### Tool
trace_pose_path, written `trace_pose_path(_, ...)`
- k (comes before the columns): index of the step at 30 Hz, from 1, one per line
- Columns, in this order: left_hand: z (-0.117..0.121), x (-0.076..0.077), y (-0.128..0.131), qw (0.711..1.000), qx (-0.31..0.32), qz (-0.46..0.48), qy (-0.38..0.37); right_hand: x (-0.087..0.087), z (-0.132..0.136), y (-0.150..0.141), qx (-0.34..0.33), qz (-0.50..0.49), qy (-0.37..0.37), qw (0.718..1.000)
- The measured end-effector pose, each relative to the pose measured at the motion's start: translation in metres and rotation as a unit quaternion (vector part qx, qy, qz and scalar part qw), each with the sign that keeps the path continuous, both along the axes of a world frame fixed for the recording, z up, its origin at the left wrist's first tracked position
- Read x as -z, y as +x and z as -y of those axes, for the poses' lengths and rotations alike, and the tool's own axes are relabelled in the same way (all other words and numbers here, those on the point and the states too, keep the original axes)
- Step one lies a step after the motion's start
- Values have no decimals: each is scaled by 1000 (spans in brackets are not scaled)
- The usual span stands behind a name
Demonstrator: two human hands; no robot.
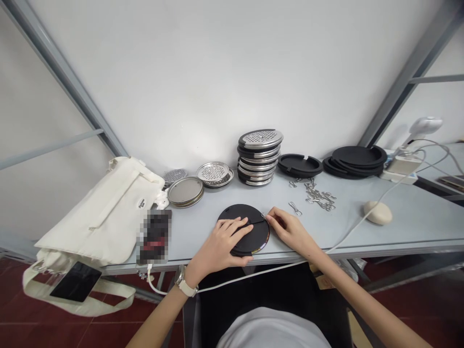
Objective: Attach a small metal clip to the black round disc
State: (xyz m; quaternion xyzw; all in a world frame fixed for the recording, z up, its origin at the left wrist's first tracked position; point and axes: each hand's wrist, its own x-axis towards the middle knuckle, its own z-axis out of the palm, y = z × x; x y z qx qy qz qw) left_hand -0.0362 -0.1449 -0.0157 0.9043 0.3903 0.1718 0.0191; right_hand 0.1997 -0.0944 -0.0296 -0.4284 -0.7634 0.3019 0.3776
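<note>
A black round disc [237, 215], with a thin strip of coloured rim at its lower right, lies near the table's front edge. My left hand [225, 237] rests on top of it, fingers spread and stretched out, the thumb by the front rim. At the disc's right edge, my right hand [284, 227] is closed in a pinch on a small metal wire clip [264, 216], mostly covered by the fingertips. To the right, a loose metal clip [295, 209] lies near a small heap of similar metal clips [319, 195].
Behind the disc rises a stack of perforated metal discs in black holders [260, 157]. Black round trays [357, 159] stand at the right, metal lids [185, 191] at the left. A white bag [97, 212], a phone [155, 237], a cream mouse [377, 212] and a white cable [250, 276] surround the work.
</note>
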Motion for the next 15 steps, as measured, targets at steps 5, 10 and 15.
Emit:
trace_pose_path(5, 0, 0, -1, 1000, 5, -2, 3, -2, -3, -2, -6, 67, 21, 997)
trace_pose_path(10, -2, 1, -2, 1000, 8, -1, 2, -4, -11, 0, -45, 108, 26, 993)
trace_pose_path(15, -3, 1, -2, 1000, 10, -1, 0, -4, -13, 5, -70, 110, 22, 991)
